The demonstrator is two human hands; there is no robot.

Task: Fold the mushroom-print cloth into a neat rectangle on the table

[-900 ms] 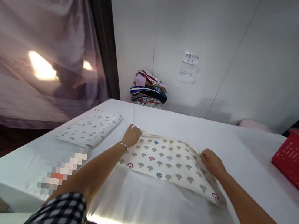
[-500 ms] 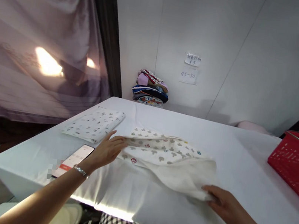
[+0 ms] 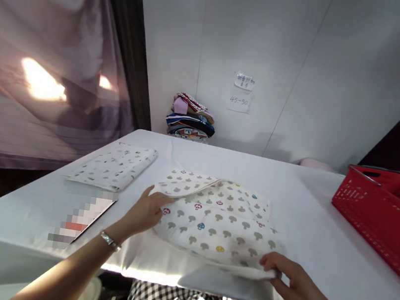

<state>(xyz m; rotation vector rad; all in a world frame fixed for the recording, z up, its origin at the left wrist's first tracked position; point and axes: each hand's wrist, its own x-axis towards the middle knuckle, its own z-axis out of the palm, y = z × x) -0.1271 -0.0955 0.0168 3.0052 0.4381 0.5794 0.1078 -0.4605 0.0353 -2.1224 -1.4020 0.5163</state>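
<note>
A white cloth with a print of grey, red, blue and yellow mushrooms (image 3: pixel 229 219) lies on the white-covered table (image 3: pixel 311 207), its far left part folded over. At its left edge my left hand (image 3: pixel 148 210) is closed on the fabric, with some fingertips hidden by the fold. My right hand (image 3: pixel 290 276) pinches the near right corner and holds it slightly raised. Left of the cloth rests a folded white cloth with small dark prints (image 3: pixel 113 164). Nearer to me, beside my left forearm, is a phone (image 3: pixel 90 219), partly blurred out.
A red plastic basket (image 3: pixel 381 217) stands at the table's right side. Beyond the far edge, against the wall, is a stack of folded fabrics (image 3: pixel 191 118). Paper notes (image 3: pixel 240 101) are stuck to the wall. A pinkish curtain (image 3: pixel 50 47) hangs at the left.
My right hand has brought the near right corner down toward the table's near edge. The cloth's printed face now lies spread where the plain underside showed. The view has shifted slightly right.
</note>
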